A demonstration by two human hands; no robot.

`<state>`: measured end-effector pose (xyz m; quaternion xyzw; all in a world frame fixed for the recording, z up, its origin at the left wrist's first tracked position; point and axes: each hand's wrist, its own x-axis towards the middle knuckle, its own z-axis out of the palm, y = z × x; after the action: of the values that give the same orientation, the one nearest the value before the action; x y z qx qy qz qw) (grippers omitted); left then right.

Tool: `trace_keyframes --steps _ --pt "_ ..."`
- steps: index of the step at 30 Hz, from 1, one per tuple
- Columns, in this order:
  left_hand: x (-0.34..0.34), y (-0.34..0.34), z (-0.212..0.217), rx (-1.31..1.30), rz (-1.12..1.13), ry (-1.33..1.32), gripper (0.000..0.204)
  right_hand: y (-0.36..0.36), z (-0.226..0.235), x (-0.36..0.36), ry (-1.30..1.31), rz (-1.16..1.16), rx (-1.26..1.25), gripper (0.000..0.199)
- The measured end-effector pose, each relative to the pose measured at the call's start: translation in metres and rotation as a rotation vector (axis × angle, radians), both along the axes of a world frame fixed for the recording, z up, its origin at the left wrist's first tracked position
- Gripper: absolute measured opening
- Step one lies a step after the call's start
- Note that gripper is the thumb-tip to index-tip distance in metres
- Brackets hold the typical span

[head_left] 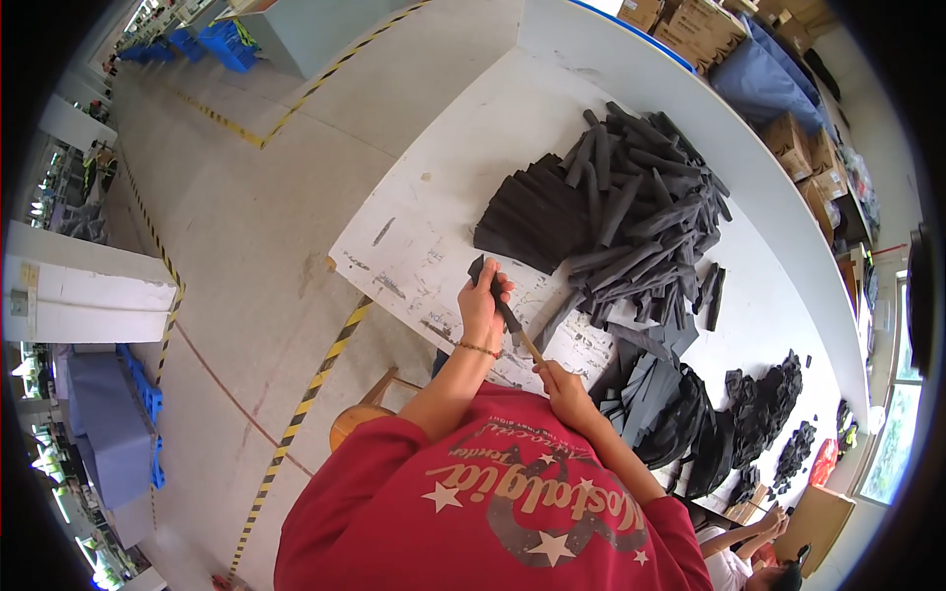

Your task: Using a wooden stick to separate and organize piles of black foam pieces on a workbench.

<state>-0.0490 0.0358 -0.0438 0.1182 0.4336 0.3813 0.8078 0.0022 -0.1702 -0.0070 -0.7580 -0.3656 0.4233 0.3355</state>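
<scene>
The strip [506,312] seems to be matt black cloth, though it shows too small to be sure; the rolls [641,202] look equally dull. The stick [532,348] is smooth, pale wood. The table [473,148] is smooth but scuffed, the floor [217,286] matt concrete, the boxes [702,28] dull cardboard, the crates [229,46] plastic, the shirt [394,502] matt cloth.

Left grip [481,303] curled, farther forward; right grip [562,386] clenched.

Factory workshop, hazard-taped floor [246,246]
</scene>
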Motion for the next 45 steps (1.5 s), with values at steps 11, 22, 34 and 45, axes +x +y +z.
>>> trace_keyframes --steps 11,22,34,45 --pt "0.005 0.011 -0.018 -0.020 0.021 0.023 0.037 -0.049 0.063 0.003 -0.132 0.054 -0.008 0.020" --pt "0.017 -0.008 -0.017 -0.146 -0.176 0.005 0.033 -0.033 0.045 -0.004 -0.042 -0.007 -0.026 0.021" --pt "0.025 -0.015 0.014 0.000 -0.289 -0.151 0.029 -0.029 0.050 0.000 0.108 -0.154 -0.122 0.017" --pt "0.030 0.000 0.001 -0.123 -0.272 -0.130 0.027 -0.043 0.053 0.000 0.208 -0.147 -0.005 0.018"
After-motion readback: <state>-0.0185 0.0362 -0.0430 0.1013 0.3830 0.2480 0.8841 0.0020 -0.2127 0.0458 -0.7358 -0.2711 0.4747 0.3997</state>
